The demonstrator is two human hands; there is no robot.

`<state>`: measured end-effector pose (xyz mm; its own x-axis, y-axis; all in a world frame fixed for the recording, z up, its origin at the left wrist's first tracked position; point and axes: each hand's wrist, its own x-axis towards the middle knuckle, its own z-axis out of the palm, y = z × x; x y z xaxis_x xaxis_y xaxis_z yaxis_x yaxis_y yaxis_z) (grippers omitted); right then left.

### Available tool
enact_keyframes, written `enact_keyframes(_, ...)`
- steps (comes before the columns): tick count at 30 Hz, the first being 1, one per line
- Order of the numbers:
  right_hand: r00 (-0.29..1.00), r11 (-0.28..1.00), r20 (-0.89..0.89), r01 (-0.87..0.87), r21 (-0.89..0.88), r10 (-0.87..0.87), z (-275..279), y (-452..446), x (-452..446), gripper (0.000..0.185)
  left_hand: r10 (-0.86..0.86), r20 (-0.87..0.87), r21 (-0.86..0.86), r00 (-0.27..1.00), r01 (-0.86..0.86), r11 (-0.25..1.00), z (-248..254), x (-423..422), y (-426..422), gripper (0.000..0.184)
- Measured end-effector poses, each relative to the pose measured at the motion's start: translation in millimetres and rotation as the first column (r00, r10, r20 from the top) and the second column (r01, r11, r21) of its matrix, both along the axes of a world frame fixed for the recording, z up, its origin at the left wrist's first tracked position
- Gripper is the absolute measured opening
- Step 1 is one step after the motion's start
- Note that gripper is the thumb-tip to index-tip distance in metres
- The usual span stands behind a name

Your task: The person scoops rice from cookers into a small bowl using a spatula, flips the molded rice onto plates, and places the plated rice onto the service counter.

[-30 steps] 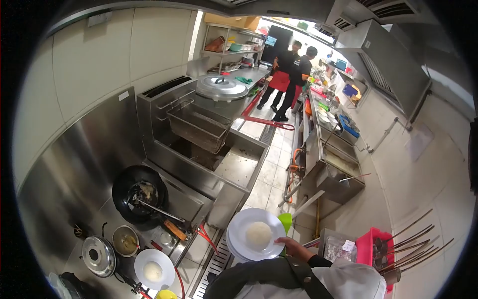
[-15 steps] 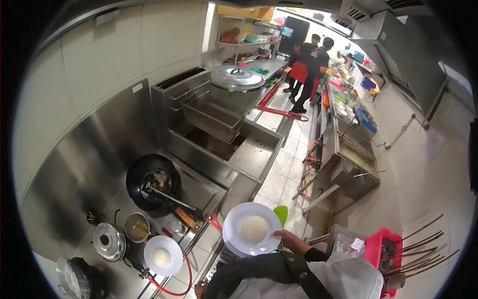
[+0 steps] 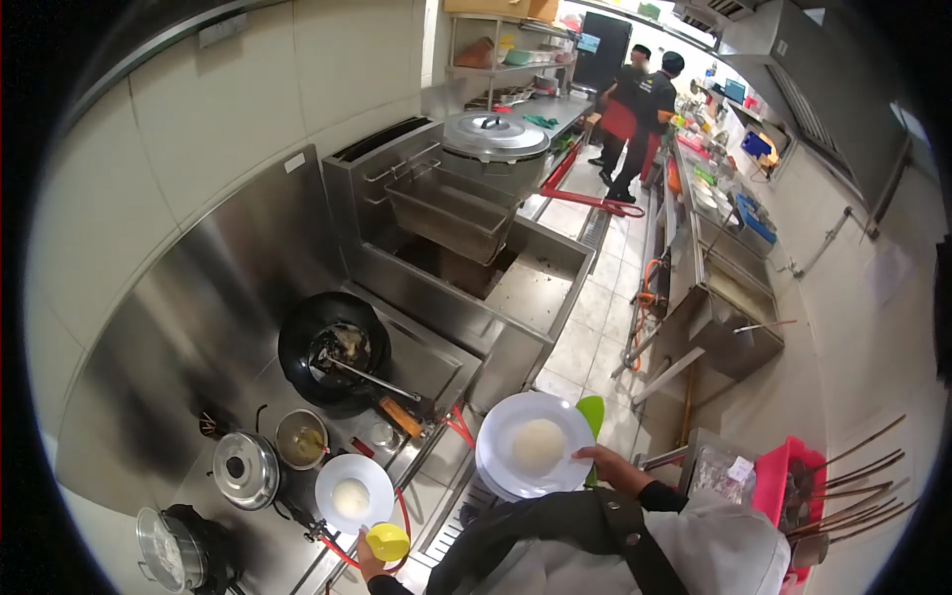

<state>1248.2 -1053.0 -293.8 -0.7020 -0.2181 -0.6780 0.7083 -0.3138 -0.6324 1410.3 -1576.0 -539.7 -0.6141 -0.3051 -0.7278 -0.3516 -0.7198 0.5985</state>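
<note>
My right hand (image 3: pixel 607 464) grips the rim of a white plate (image 3: pixel 498 436), which carries a round mound of rice (image 3: pixel 538 445); another plate rim shows beneath it. A green object (image 3: pixel 592 415) sticks out behind the plate. At the bottom, my left hand (image 3: pixel 373 556) is closed at the edge of a small yellow bowl (image 3: pixel 389 541). Just above that bowl, a second white plate (image 3: pixel 368 470) with rice (image 3: pixel 350 498) rests at the counter's front edge.
A black wok (image 3: pixel 315 389) with a ladle sits on the stove, near a lidded pot (image 3: pixel 246 474) and a strainer (image 3: pixel 300 438). A fryer basket (image 3: pixel 451 215) hangs beyond. Two people (image 3: pixel 635 109) stand up the aisle. Skewers rise from a pink basket (image 3: pixel 778 478) at right.
The view has shifted, moving the kitchen rightward in frame. My left hand has come up to the yellow bowl, now beside the counter plate. My right hand still holds its plate.
</note>
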Motion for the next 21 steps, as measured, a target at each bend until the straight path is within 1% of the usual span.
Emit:
enact_keyframes(2,1.000,0.999,0.015,-0.014,0.033,0.014,-7.2,10.6,1.6,0.042,0.027,0.020,0.023,0.999,-0.027,0.999,-19.6,-4.0,3.3,0.055)
enact_keyframes(3,1.000,0.998,0.012,0.025,0.053,-0.025,24.9,-3.7,6.3,0.040,-0.031,0.006,0.090,0.999,0.031,0.995,-43.1,-5.3,-3.2,0.056)
enact_keyframes(4,1.000,0.999,-0.003,0.029,0.045,-0.029,21.7,-2.0,5.9,0.040,-0.046,-0.002,0.131,0.999,0.046,0.990,-42.6,-4.4,0.7,0.054)
enact_keyframes(6,0.999,0.999,-0.029,0.027,0.024,-0.026,8.2,2.2,3.3,0.040,-0.062,-0.015,0.208,0.998,0.064,0.976,9.9,-13.9,11.8,0.051)
enact_keyframes(7,0.993,0.992,-0.117,-0.008,0.128,0.023,14.0,-1.2,5.1,0.040,-0.105,-0.029,0.199,0.994,0.109,0.974,15.5,-14.8,14.5,0.052)
enact_keyframes(8,0.976,0.972,-0.199,-0.037,0.230,0.084,23.6,-6.7,9.1,0.040,-0.066,-0.056,0.229,0.996,0.077,0.970,14.0,-14.3,15.3,0.053)
enact_keyframes(10,0.966,0.970,-0.220,-0.088,0.227,0.139,9.6,0.5,8.4,0.040,0.023,-0.091,0.286,0.996,0.004,0.958,-1.7,-8.1,12.3,0.055)
enact_keyframes(11,0.978,0.987,-0.164,-0.112,0.119,0.131,-20.3,17.2,2.7,0.040,0.028,-0.109,0.270,0.994,0.002,0.963,-9.4,-5.0,10.7,0.058)
enact_keyframes(12,0.986,0.992,-0.104,-0.127,0.004,0.127,-41.0,25.3,-1.3,0.041,-0.008,-0.092,0.225,0.996,0.029,0.974,-8.1,1.2,9.6,0.057)
enact_keyframes(13,0.990,0.993,-0.071,-0.121,-0.002,0.120,-42.9,21.8,-2.6,0.040,-0.047,-0.075,0.178,0.996,0.060,0.982,-0.6,2.0,8.1,0.057)
enact_keyframes(14,0.993,0.994,-0.042,-0.110,-0.008,0.109,-32.5,13.3,-4.1,0.039,-0.091,-0.059,0.132,0.994,0.098,0.986,5.1,0.4,6.3,0.057)
enact_keyframes(15,0.996,0.996,-0.014,-0.093,-0.012,0.093,-26.6,7.3,-3.4,0.038,-0.087,-0.095,0.141,0.992,0.099,0.985,7.1,-0.6,4.1,0.056)
enact_keyframes(16,0.966,0.972,-0.151,-0.189,0.140,0.210,-29.2,10.9,0.1,0.038,-0.084,-0.133,0.149,0.988,0.103,0.983,6.3,-3.6,2.2,0.056)
enact_keyframes(17,0.902,0.918,-0.266,-0.259,0.299,0.341,-33.8,19.8,5.4,0.038,-0.076,-0.170,0.158,0.982,0.104,0.982,2.2,-6.1,-1.1,0.055)
enact_keyframes(18,0.875,0.902,-0.307,-0.267,0.340,0.375,-36.2,16.7,4.1,0.039,-0.086,-0.214,0.148,0.973,0.119,0.982,-14.4,-12.0,-5.5,0.055)
enact_keyframes(19,0.846,0.884,-0.345,-0.269,0.381,0.406,-36.8,12.3,3.8,0.040,-0.078,-0.249,0.139,0.965,0.116,0.984,4.5,-14.3,-4.2,0.054)
enact_keyframes(20,0.884,0.918,-0.318,-0.243,0.313,0.343,-36.1,6.3,1.1,0.042,-0.012,-0.200,0.103,0.980,0.033,0.994,22.3,-9.6,2.2,0.053)
enact_keyframes(21,0.918,0.941,-0.268,-0.224,0.253,0.291,-31.7,-0.6,-0.3,0.044,-0.065,-0.192,0.059,0.979,0.078,0.995,3.4,-4.1,-5.7,0.053)
